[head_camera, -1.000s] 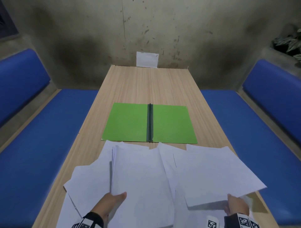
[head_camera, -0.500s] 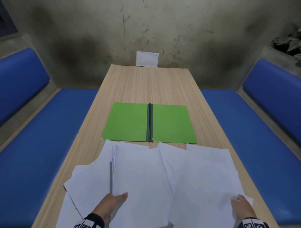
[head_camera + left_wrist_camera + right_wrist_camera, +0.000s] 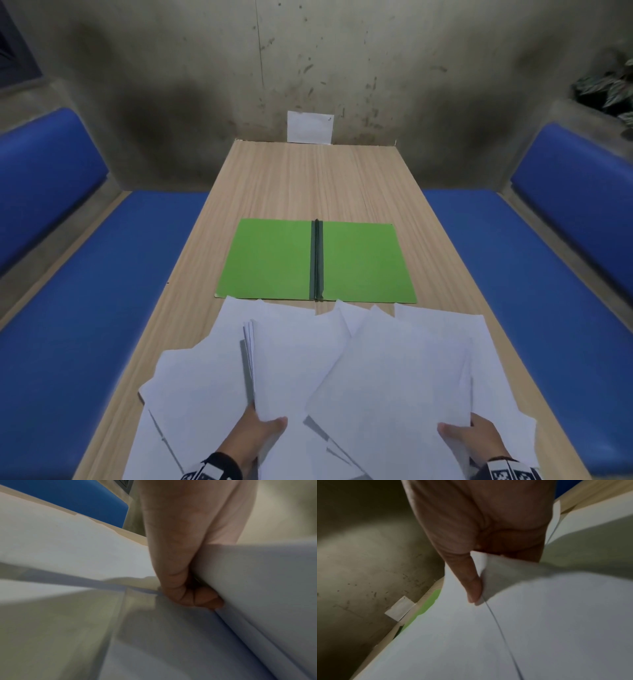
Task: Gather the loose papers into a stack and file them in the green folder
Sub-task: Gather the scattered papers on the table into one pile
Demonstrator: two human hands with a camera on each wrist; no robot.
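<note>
Your left hand (image 3: 255, 433) grips a partial stack (image 3: 294, 370) and your right hand (image 3: 474, 437) pinches a sheet (image 3: 400, 373), apparently lifted, over loose papers (image 3: 195, 387) just beside the open green folder (image 3: 274, 260) on the table (image 3: 308, 181).

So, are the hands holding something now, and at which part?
Yes. The left hand grips a bundle of papers at its near edge; the right hand pinches a sheet at its near right corner.
</note>
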